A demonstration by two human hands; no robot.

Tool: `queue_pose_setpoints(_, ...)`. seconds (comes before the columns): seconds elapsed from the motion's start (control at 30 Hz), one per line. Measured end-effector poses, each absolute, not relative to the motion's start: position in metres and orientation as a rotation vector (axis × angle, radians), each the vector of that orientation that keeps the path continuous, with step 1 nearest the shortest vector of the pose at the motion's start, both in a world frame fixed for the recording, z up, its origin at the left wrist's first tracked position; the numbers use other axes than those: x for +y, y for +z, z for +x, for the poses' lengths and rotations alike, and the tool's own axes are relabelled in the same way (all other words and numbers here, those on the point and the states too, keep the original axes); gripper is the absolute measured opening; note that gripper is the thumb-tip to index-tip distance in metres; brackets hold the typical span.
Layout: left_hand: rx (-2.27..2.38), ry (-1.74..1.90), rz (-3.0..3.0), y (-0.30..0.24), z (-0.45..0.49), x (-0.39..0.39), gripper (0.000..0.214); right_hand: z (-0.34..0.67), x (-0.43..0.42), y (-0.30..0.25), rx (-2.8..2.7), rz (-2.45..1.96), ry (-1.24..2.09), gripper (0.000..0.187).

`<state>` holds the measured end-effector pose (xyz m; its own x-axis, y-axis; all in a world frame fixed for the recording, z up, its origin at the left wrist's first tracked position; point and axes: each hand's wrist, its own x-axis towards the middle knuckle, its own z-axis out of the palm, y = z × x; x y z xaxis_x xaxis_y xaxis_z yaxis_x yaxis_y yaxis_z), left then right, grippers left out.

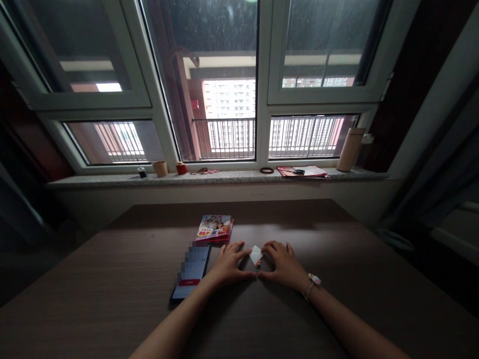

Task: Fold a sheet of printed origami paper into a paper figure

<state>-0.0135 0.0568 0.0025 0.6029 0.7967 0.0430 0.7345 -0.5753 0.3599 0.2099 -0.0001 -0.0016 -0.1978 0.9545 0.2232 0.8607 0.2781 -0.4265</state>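
Observation:
A small piece of folded paper (256,255), mostly white with a coloured printed edge on its lower right side, sits between my two hands over the brown table (112,259). My left hand (231,264) grips its left edge, the fingertips at the side and the thumb lower down. Opposite it, my right hand (283,264) has its fingers on the right edge, with its thumb close to the left thumb. A bracelet with a light charm (314,279) circles the right wrist. Just left of my left hand lies a phone (192,271) with its screen lit.
Beyond the phone is a stack of colourful printed leaflets (214,228). Along the granite windowsill (232,178) stand a paper cup (159,169), a red jar (181,168), a dark ring-shaped bracelet (267,170), scissors (298,171) on printed sheets (314,172) and a tan bottle (351,149).

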Motion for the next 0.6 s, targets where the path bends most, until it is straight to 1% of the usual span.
queue_pose_setpoints(0.1,1.246,0.303,2.526,0.001,-0.013,0.057,0.076,0.213,0.001,-0.002,-2.109,-1.614,0.328,0.066)
queue_pose_setpoints(0.13,1.246,0.31,2.527,0.0,-0.013,0.057,0.075,0.214,0.001,-0.002,-2.105,-1.603,0.344,0.066)
queue_pose_setpoints(0.17,1.245,0.318,2.528,0.0,-0.012,0.057,0.075,0.215,0.002,-0.002,-2.096,-1.592,0.359,0.063)
queue_pose_setpoints(0.27,1.244,0.336,2.534,-0.002,-0.012,0.058,0.074,0.216,0.005,-0.003,-2.06,-1.578,0.38,0.042)
queue_pose_setpoints(0.3,1.247,0.336,2.537,-0.003,-0.012,0.058,0.074,0.216,0.005,-0.003,-2.048,-1.577,0.379,0.038)
queue_pose_setpoints(0.37,1.249,0.339,2.548,-0.005,-0.011,0.058,0.073,0.215,0.006,-0.004,-2.03,-1.573,0.368,0.035)
queue_pose_setpoints(0.47,1.247,0.366,2.567,-0.008,-0.01,0.057,0.071,0.213,0.006,-0.005,-2.022,-1.561,0.356,0.036)
queue_pose_setpoints(0.53,1.257,0.398,2.574,-0.01,-0.009,0.057,0.065,0.213,0.005,-0.005,-2.021,-1.558,0.355,0.034)
queue_pose_setpoints(0.6,1.268,0.438,2.578,-0.011,-0.007,0.056,0.055,0.214,0.005,-0.005,-2.021,-1.556,0.357,0.03)
